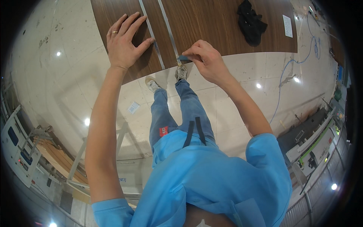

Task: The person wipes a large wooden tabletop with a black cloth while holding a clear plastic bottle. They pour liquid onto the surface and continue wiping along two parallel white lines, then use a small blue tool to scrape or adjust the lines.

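Note:
A dark wood-grain panel [211, 22] lies in front of me, with two narrow pale metallic-looking strips [169, 28] running across it towards my side. My left hand [126, 39] rests on the panel, fingers stretched and spread, thumb by the left strip; it holds nothing. At the panel's near edge, my right hand [206, 58] pinches a small flat blue-grey piece [183, 58], perhaps a scraper blade. Its tip meets the near end of the right strip. My fingers cover most of this piece, so its exact kind is unclear.
On the panel's right part lie a crumpled black cloth item [251, 23] and a white printed label [287, 25]. A blue hose [281, 83] trails over the tiled floor at right. Machines [315, 155] stand behind on the right, stacked boards [56, 155] on the left.

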Action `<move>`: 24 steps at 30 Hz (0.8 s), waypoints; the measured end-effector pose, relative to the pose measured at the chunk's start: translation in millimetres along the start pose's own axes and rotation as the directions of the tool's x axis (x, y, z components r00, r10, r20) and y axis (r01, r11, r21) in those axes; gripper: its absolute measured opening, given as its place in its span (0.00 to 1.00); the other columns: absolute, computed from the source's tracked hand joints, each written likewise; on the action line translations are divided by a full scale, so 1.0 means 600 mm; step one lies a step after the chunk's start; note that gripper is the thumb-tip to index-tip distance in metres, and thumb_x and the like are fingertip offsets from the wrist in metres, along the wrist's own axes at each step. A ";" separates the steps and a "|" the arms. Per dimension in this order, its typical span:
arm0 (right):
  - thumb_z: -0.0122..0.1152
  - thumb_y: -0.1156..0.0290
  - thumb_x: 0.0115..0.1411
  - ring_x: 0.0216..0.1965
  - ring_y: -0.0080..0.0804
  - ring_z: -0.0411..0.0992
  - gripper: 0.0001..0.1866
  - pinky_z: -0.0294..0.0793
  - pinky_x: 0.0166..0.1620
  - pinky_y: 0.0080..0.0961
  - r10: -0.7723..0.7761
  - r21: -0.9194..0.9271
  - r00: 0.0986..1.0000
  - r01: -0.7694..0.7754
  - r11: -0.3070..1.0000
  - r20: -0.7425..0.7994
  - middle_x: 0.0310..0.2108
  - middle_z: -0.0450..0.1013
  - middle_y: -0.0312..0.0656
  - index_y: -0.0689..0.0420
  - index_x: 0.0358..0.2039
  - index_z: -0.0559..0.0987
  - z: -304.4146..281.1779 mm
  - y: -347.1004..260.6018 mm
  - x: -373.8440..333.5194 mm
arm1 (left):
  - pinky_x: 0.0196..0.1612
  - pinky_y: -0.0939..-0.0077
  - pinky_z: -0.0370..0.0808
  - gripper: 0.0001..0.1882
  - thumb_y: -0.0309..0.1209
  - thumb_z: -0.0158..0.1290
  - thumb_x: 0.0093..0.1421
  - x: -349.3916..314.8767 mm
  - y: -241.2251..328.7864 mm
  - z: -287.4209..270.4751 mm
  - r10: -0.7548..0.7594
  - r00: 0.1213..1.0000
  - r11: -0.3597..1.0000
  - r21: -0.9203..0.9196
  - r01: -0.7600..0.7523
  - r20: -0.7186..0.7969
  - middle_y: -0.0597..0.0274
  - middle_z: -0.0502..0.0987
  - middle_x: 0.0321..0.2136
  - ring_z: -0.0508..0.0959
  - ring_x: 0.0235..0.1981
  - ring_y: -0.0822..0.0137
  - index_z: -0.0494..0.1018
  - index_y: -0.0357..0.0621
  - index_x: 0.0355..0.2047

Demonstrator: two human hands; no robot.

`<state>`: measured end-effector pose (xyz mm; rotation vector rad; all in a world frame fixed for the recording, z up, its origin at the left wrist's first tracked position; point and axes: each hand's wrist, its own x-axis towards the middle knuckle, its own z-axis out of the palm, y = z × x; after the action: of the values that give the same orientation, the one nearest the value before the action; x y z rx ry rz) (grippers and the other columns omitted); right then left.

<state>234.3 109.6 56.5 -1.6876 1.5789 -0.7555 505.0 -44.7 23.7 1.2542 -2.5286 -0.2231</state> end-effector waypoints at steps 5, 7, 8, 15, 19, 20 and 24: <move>0.64 0.83 0.67 0.41 0.35 0.75 0.09 0.75 0.41 0.33 -0.028 0.000 0.996 0.028 1.000 -0.085 0.38 0.73 0.40 0.57 0.43 0.86 0.015 0.002 0.013 | 0.79 0.53 0.55 0.38 0.67 0.62 0.59 -0.001 -0.001 0.000 0.005 1.000 1.000 0.004 -0.005 -0.006 0.82 0.72 0.71 0.63 0.76 0.66 0.74 0.80 0.69; 0.64 0.83 0.67 0.41 0.35 0.75 0.09 0.75 0.41 0.33 -0.031 -0.009 0.995 0.030 1.000 -0.090 0.38 0.73 0.41 0.57 0.44 0.86 0.017 0.002 0.015 | 0.79 0.52 0.56 0.37 0.67 0.62 0.59 -0.001 -0.002 0.001 0.006 1.000 1.000 -0.007 -0.006 -0.011 0.83 0.72 0.71 0.63 0.76 0.66 0.74 0.80 0.68; 0.64 0.83 0.67 0.41 0.35 0.75 0.09 0.76 0.42 0.33 -0.031 -0.019 0.995 0.030 0.999 -0.090 0.38 0.73 0.41 0.57 0.44 0.86 0.017 0.002 0.014 | 0.79 0.52 0.55 0.38 0.68 0.62 0.59 -0.001 -0.002 0.002 0.007 1.000 1.000 -0.010 -0.007 -0.011 0.83 0.72 0.71 0.63 0.76 0.66 0.74 0.81 0.68; 0.63 0.83 0.68 0.42 0.38 0.75 0.09 0.77 0.42 0.34 -0.019 -0.052 0.995 0.014 0.999 -0.096 0.38 0.74 0.41 0.57 0.44 0.86 0.018 -0.001 0.013 | 0.80 0.52 0.54 0.39 0.71 0.59 0.59 -0.004 -0.004 0.006 0.008 1.000 1.000 0.014 -0.008 -0.009 0.83 0.71 0.71 0.62 0.76 0.66 0.72 0.82 0.69; 0.63 0.83 0.68 0.43 0.38 0.76 0.09 0.77 0.43 0.35 -0.031 -0.075 0.997 0.025 0.997 -0.076 0.39 0.74 0.41 0.57 0.44 0.86 0.017 0.000 0.015 | 0.80 0.52 0.54 0.39 0.72 0.58 0.60 -0.003 -0.008 0.008 0.009 1.000 1.000 0.014 -0.009 -0.005 0.82 0.71 0.71 0.62 0.76 0.67 0.72 0.83 0.70; 0.63 0.83 0.68 0.43 0.38 0.76 0.09 0.78 0.43 0.35 -0.028 -0.079 0.997 0.022 0.997 -0.072 0.39 0.74 0.41 0.57 0.44 0.86 0.016 0.000 0.015 | 0.80 0.51 0.54 0.39 0.72 0.58 0.60 -0.003 -0.008 0.009 0.011 1.000 1.000 0.017 -0.011 -0.006 0.82 0.71 0.71 0.62 0.76 0.67 0.72 0.83 0.70; 0.63 0.82 0.68 0.44 0.38 0.76 0.08 0.78 0.45 0.36 -0.029 -0.109 0.998 0.022 0.994 -0.057 0.39 0.74 0.41 0.57 0.43 0.87 0.016 0.000 0.015 | 0.80 0.51 0.54 0.39 0.72 0.58 0.60 -0.003 -0.009 0.011 0.014 1.000 1.000 0.021 -0.013 -0.008 0.82 0.71 0.72 0.62 0.76 0.66 0.72 0.83 0.70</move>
<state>242.8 101.7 50.4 -1.7811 1.6678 -0.7498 507.7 -46.3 15.7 1.2427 -2.5378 -0.1891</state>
